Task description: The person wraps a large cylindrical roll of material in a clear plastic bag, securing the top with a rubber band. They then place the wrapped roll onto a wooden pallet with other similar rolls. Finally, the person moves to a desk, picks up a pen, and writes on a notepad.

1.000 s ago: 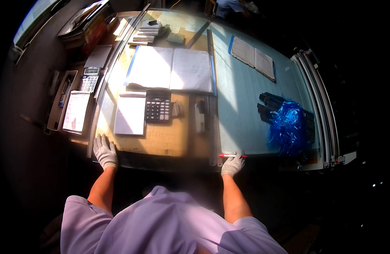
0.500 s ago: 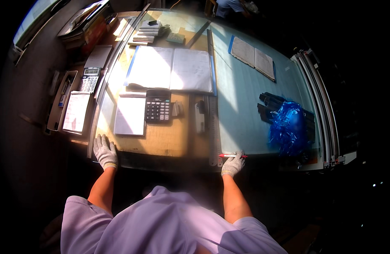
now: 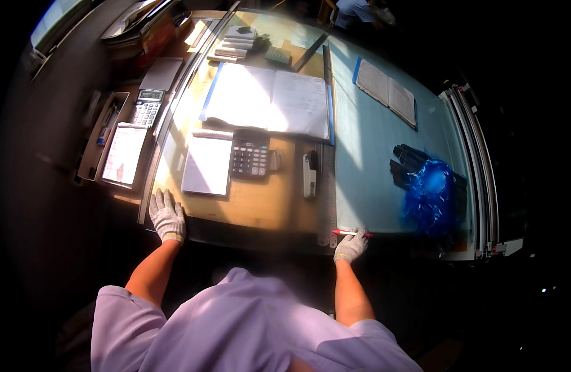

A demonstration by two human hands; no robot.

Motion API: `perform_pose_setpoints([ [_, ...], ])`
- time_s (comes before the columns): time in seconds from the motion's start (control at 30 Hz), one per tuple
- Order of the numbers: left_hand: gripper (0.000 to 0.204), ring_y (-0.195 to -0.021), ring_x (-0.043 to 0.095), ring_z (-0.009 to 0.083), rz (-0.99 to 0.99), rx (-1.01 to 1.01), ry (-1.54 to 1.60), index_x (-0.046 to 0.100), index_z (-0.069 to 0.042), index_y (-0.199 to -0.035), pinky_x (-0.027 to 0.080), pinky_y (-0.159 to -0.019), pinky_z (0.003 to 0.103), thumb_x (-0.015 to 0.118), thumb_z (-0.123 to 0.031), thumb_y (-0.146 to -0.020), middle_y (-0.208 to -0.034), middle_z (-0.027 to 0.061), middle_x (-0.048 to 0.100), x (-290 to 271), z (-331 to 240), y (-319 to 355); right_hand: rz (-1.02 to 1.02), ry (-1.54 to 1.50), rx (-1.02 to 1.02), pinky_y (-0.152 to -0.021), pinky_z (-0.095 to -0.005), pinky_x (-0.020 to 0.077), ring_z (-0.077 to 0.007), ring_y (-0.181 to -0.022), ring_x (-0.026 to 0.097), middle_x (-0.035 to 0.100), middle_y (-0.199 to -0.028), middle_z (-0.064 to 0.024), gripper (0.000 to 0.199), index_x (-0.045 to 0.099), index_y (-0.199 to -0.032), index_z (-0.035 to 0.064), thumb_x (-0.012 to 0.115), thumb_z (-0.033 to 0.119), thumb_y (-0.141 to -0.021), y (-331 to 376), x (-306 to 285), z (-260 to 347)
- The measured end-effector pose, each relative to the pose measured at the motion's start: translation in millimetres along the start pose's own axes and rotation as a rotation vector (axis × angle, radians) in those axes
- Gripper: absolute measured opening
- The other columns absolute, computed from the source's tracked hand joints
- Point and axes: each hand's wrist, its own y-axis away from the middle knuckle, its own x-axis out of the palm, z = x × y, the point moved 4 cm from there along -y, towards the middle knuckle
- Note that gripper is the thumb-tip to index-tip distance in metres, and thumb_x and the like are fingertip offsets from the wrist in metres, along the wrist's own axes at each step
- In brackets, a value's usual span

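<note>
Both hands wear pale knitted gloves at the near edge of a glass-topped table [image 3: 261, 208]. My left hand [image 3: 168, 216] lies flat with fingers spread at the table's left front corner, below a white notepad [image 3: 206, 164]. My right hand [image 3: 352, 245] is closed around a red and white pen [image 3: 342, 233], which lies crosswise over the fingers beside the lower end of a metal ruler [image 3: 328, 204]. A black calculator [image 3: 250, 156] sits against the notepad's right side. Between calculator and ruler stands a stapler [image 3: 309, 173].
An open ledger [image 3: 298, 102] lies beyond the notepad, another open book [image 3: 375, 82] at far right. Blue tinsel-like strands [image 3: 429, 195] rest by dark strips on the right. At left are a light calculator [image 3: 148, 108], a written pad [image 3: 125, 154] and an open box [image 3: 90, 158]. A person [image 3: 357, 13] is far off.
The whole table has shifted slightly to the right in view as my head turned. Both hands keep their places at the table edge, the pen still in my right hand.
</note>
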Motion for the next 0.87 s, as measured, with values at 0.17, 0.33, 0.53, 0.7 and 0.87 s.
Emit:
perform_pose_setpoints([
  [0.17,0.062,-0.143,0.026,0.0421,0.073,0.158,0.079,0.040,-0.005,-0.146,0.020,-0.117,0.052,0.056,-0.030,-0.091,-0.154,0.0207,0.031,-6.4,-5.9,-7.8,-0.117,-0.620,0.319,-0.094,-0.0384,0.0466,-0.0269,-0.100,0.057,0.060,-0.105,-0.0139,0.019,0.054,-0.110,0.0009,0.052,0.000,-0.091,-16.9,20.4,-16.7],
  [0.33,0.061,-0.142,0.027,0.0417,0.104,0.126,0.105,0.041,-0.005,-0.145,0.020,-0.117,0.052,0.056,-0.030,-0.091,-0.153,0.0204,0.032,-9.7,-5.4,-7.1,-0.200,-1.289,0.200,-0.081,-0.0320,0.0526,-0.0160,-0.085,0.054,0.055,-0.094,-0.0064,0.013,0.049,-0.091,0.0014,0.052,-0.011,-0.088,-78.6,21.3,135.9],
  [0.53,0.059,-0.138,0.032,0.0414,0.096,0.140,0.176,0.046,-0.004,-0.140,0.025,-0.115,0.051,0.060,-0.027,-0.087,-0.149,0.0210,0.039,-15.5,-1.4,-10.0,0.469,-0.906,-0.533,-0.076,-0.0293,0.0479,-0.0168,-0.084,0.059,0.061,-0.085,-0.0079,0.019,0.059,-0.090,0.0031,0.075,0.009,-0.084,-55.7,80.3,435.0],
  [0.7,0.059,-0.136,0.036,0.0414,0.087,0.150,0.194,0.049,-0.006,-0.138,0.026,-0.114,0.052,0.062,-0.029,-0.086,-0.147,0.0211,0.041,-11.7,1.2,-12.9,0.563,-0.339,-0.666,-0.085,-0.0443,0.0486,-0.0359,-0.097,0.064,0.067,-0.096,-0.0173,0.026,0.064,-0.103,0.0103,0.070,0.020,-0.080,-33.7,116.7,524.8],
  [0.87,0.059,-0.135,0.037,0.0420,0.081,0.144,0.221,0.050,-0.006,-0.138,0.027,-0.113,0.053,0.063,-0.029,-0.085,-0.146,0.0212,0.042,-11.0,3.9,-16.1,0.735,-0.537,-0.412,-0.087,-0.0442,0.0497,-0.0362,-0.097,0.065,0.068,-0.096,-0.0200,0.030,0.065,-0.109,0.0132,0.058,0.009,-0.079,-41.4,130.3,529.5],
])
